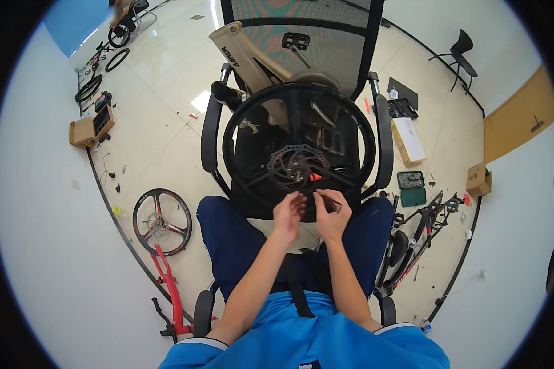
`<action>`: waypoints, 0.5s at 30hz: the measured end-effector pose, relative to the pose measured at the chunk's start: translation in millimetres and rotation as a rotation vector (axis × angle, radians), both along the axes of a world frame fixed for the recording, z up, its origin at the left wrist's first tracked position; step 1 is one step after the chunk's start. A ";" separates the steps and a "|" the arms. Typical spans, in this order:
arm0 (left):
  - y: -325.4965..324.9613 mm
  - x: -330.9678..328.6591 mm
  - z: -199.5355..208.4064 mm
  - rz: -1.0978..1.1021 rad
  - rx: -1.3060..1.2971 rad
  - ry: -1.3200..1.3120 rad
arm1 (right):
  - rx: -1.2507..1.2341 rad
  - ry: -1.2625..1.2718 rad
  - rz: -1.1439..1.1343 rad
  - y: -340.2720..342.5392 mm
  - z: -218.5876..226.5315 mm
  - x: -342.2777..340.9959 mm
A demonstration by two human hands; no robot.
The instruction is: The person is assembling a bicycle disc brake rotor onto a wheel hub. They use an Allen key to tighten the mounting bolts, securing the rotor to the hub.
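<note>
A black three-spoke bicycle wheel [297,89] lies flat on the seat of a black mesh chair [383,166] before me. Its silver brake disc [283,161] faces up around the hub axle. At the wheel's near rim, my left hand [288,215] is slightly blurred, its fingers loosely bent and nothing visible in them. Beside it, my right hand [333,215] is closed in a pinch; a dark slim thing shows at its fingers, too small to name. A small red item [315,177] sits beside the hub.
A pale bicycle frame [243,58] with a pedal [295,41] leans across the chair. Left on the floor lie another wheel [143,224] and a red frame part [173,295]. To the right are a dark bicycle frame [421,230], a green case [412,197] and a cardboard box [479,180].
</note>
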State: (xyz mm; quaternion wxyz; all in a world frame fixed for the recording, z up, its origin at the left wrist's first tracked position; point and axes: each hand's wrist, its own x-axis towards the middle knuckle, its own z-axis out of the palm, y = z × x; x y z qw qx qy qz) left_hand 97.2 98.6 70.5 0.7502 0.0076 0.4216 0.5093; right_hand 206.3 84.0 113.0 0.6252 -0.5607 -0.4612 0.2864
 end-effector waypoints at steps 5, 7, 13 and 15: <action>11.3 -48.5 -47.6 0.101 0.047 0.637 | -0.103 0.099 -0.028 4.5 -12.7 2.4; 13.2 -53.6 -57.8 0.015 0.095 0.995 | -0.102 0.083 -0.003 5.8 -14.1 -4.4; 29.0 -37.6 -62.6 -0.267 0.514 1.465 | -0.012 -0.052 -0.005 13.3 -18.5 -16.6; 35.7 -34.2 -76.7 -0.283 0.541 1.518 | 0.003 -0.084 -0.010 17.4 -19.5 -18.2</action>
